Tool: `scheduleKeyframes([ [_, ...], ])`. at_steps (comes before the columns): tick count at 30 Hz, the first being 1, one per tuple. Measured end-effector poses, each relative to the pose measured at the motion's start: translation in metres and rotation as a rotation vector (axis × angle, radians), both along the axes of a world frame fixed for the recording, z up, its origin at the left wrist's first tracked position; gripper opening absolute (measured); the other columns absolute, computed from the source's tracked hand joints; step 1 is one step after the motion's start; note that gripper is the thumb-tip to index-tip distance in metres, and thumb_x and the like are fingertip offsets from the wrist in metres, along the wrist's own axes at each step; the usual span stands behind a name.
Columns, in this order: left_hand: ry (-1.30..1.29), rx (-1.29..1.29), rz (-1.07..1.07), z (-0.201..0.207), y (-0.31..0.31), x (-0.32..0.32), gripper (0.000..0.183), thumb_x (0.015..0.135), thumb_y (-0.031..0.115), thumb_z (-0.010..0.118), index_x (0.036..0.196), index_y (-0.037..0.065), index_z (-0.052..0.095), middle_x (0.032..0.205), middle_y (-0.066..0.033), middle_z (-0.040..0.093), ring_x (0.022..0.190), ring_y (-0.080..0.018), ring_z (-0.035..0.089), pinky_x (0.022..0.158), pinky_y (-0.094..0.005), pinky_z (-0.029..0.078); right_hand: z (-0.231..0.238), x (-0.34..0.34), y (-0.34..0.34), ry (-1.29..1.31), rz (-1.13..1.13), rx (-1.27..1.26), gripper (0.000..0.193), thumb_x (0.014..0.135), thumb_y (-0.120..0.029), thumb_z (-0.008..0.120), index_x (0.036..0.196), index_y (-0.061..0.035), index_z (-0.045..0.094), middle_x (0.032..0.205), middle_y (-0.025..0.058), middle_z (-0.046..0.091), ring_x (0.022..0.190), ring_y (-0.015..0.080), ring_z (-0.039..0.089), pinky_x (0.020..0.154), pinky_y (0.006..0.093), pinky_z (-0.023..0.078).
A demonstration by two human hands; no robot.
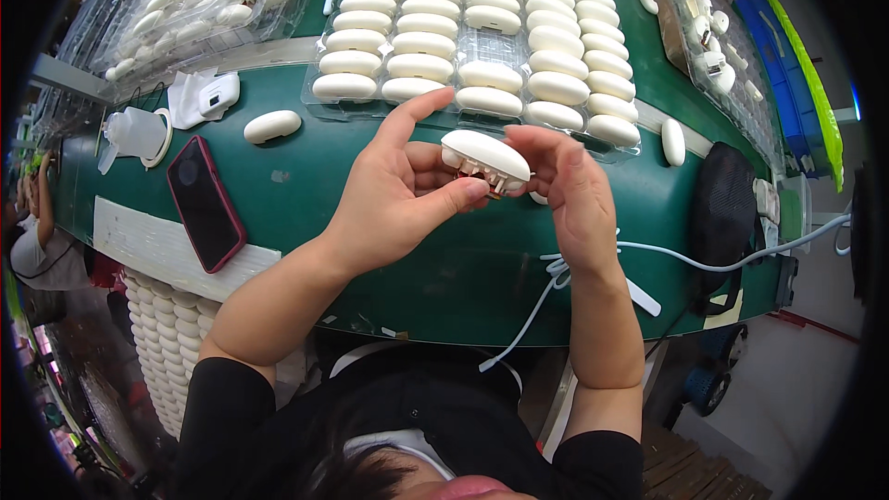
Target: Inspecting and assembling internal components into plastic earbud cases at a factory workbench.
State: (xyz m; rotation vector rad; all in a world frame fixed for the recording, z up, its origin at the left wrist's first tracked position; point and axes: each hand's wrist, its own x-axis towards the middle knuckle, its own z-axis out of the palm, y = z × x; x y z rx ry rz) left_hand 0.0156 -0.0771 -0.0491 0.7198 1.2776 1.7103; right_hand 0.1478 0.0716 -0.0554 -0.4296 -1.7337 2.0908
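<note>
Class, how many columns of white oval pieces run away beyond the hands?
5, side by side: leftmost column, second column, middle column with a gap, fourth column, rightmost column. The picture's top edge crops them; further pieces may be hidden.

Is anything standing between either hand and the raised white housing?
Nothing visible is in the way. The left hand holds the white housing; the right hand curls at its right end, contact unclear. The white cable lies by the right wrist, clear of the housing.

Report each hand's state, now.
Left hand: holding the white oval housing.
Right hand: fingers curled by its right end; whether gripping, cannot tell.
</note>
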Motion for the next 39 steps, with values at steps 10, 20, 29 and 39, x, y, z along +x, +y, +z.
scheduleKeyframes([
  [10, -0.131, 0.088, 0.005, -0.004, -0.001, -0.001, 0.068, 0.083, 0.001, 0.069, 0.139, 0.001, 0.03, 0.108, -0.0164, 0.062, 0.099, -0.0189, 0.063, 0.082, -0.0293, 0.054, -0.004, -0.006, -0.012, 0.075, -0.107, 0.716, 0.035, 0.083, -0.009, 0.069, 0.116, -0.0012, 0.062, 0.109, 0.0118, 0.065, 0.096, 0.0228, 0.064, 0.081, 0.0319, 0.051],
  [20, -0.032, 0.115, 0.013, -0.01, 0.001, -0.005, 0.055, 0.081, -0.004, 0.069, 0.129, 0.001, 0.044, 0.114, -0.0096, 0.059, 0.103, -0.0147, 0.06, 0.089, -0.0282, 0.051, -0.008, -0.005, -0.015, 0.136, -0.177, 0.743, 0.067, 0.072, 0.009, 0.067, 0.133, -0.0041, 0.044, 0.119, 0.0138, 0.059, 0.103, 0.0245, 0.061, 0.084, 0.0318, 0.048],
  [29, -0.014, 0.129, 0.014, -0.01, 0.002, -0.005, 0.053, 0.081, -0.006, 0.067, 0.128, 0.003, 0.045, 0.111, -0.0081, 0.059, 0.101, -0.0141, 0.06, 0.089, -0.0279, 0.05, -0.005, -0.006, -0.015, 0.13, -0.189, 0.747, 0.04, 0.077, 0.007, 0.063, 0.116, -0.0013, 0.056, 0.103, 0.012, 0.062, 0.088, 0.0205, 0.062, 0.076, 0.0289, 0.049],
  [39, -0.059, 0.217, 0.321, 0.006, -0.011, -0.052, 0.051, 0.086, 0.0, 0.063, 0.132, 0.0, 0.04, 0.113, -0.0134, 0.058, 0.102, -0.0175, 0.058, 0.087, -0.03, 0.05, 0.038, -0.031, 0.025, -0.161, -0.13, 1.041, 0.018, 0.083, -0.007, 0.066, 0.1, -0.0021, 0.064, 0.092, 0.0116, 0.065, 0.08, 0.0249, 0.062, 0.074, 0.0337, 0.051],
])
